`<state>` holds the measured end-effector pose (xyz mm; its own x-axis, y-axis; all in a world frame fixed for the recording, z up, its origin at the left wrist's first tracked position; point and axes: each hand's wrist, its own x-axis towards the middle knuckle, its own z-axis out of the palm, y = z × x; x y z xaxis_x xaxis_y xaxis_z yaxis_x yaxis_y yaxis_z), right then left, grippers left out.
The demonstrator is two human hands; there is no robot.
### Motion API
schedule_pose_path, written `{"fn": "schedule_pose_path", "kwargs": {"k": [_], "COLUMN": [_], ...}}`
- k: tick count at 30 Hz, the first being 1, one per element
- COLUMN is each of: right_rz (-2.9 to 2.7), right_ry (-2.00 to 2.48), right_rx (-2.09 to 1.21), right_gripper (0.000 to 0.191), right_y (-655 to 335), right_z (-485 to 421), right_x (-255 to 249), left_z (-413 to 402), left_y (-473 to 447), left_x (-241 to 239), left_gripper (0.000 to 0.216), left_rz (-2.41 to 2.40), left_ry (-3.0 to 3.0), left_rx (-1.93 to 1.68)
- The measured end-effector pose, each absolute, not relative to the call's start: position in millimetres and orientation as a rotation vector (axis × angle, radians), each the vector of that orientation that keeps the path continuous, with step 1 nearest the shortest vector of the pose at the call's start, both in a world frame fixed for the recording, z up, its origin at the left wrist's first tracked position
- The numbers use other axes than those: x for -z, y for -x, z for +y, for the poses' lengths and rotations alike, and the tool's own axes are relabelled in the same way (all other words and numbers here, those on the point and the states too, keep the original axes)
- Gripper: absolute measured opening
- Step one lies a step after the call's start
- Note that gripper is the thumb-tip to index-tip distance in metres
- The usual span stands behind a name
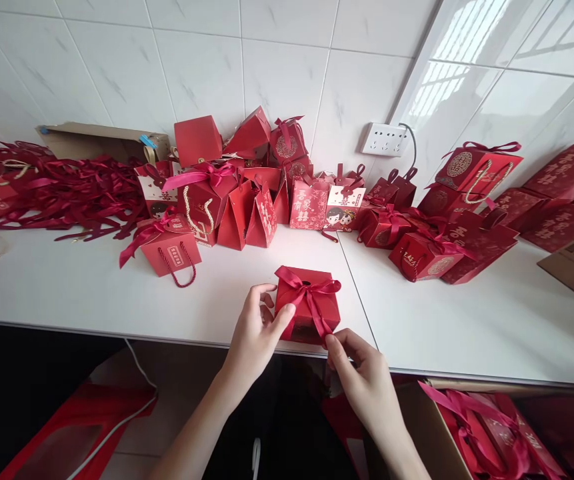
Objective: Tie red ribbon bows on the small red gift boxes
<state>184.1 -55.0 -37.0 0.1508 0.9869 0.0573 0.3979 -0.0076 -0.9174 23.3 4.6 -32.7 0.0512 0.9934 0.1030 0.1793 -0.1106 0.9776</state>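
Note:
A small red gift box [303, 308] tied with a dark red ribbon bow [308, 288] sits at the near edge of the white table [91, 287]. My left hand [255, 333] holds the box's left side, thumb on its top corner and fingers curled. At the box's lower right corner, my right hand [361, 370] pinches the end of a ribbon tail [323, 327]. Both forearms reach up from below the table edge.
Several finished red gift boxes [247, 187] crowd the back of the table along the tiled wall. A heap of loose ribbons [67, 190] lies at left, flat red cartons [557, 193] at right. A wall socket [384, 139] is behind. A cardboard box with red items [487, 427] stands below.

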Motion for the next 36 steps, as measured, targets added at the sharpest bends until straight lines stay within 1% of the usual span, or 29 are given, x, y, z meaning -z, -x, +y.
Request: {"fn": "schedule_pose_path", "kwargs": {"k": [5, 10, 13, 15, 17, 19, 20, 22, 23, 25, 27, 28, 30, 33, 36], "right_rz": [-1.346, -1.379, -1.497, -1.604, -1.655, -1.580, -1.512, -1.422, -1.431, -1.529, -1.638, -1.673, -1.703, -1.688, -1.684], "right_ry": [1.381, 1.331, 1.435, 1.550, 1.661, 1.725, 1.713, 1.579, 1.482, 1.317, 1.265, 1.270, 1.284, 1.254, 1.157], "right_rx": [-1.104, -1.150, -1.083, -1.035, -0.983, -0.858, -0.774, -0.639, -0.617, -0.653, -0.723, -0.749, -0.776, -0.764, -0.661], "right_gripper": [0.044, 0.044, 0.043, 0.042, 0.040, 0.040, 0.040, 0.041, 0.046, 0.067, 0.086, 0.090, 0.092, 0.095, 0.096], "right_y": [-194, -197, -203, -212, -225, -236, -240, -242, -240, -232, -223, -219, -215, -213, -211], "right_z": [-51, -48, -51, -54, -57, -55, -53, -43, -36, -22, -9, -5, 0, -1, -7], "right_x": [40, 41, 39, 34, 26, 19, 17, 15, 15, 18, 22, 24, 27, 31, 34], "left_z": [9, 10, 8, 9, 16, 27, 34, 50, 56, 66, 70, 70, 66, 54, 34], "left_y": [-13, -6, 3, 12, 21, 26, 25, 17, 11, -3, -14, -18, -22, -22, -23], "left_x": [41, 46, 47, 44, 38, 27, 21, 8, 2, -6, -9, -8, -5, 0, 4], "left_gripper": [0.044, 0.042, 0.037, 0.038, 0.038, 0.031, 0.029, 0.036, 0.040, 0.043, 0.038, 0.034, 0.027, 0.023, 0.017], "left_rz": [1.142, 1.103, 1.095, 1.081, 1.114, 1.198, 1.238, 1.280, 1.291, 1.288, 1.256, 1.238, 1.210, 1.178, 1.113], "left_ry": [-1.454, -1.528, -1.617, -1.673, -1.675, -1.613, -1.576, -1.552, -1.585, -1.675, -1.749, -1.768, -1.783, -1.740, -1.740], "left_rx": [-1.101, -1.013, -0.917, -0.877, -0.927, -1.041, -1.086, -1.101, -1.069, -0.984, -0.952, -0.969, -1.044, -1.194, -1.417]}}
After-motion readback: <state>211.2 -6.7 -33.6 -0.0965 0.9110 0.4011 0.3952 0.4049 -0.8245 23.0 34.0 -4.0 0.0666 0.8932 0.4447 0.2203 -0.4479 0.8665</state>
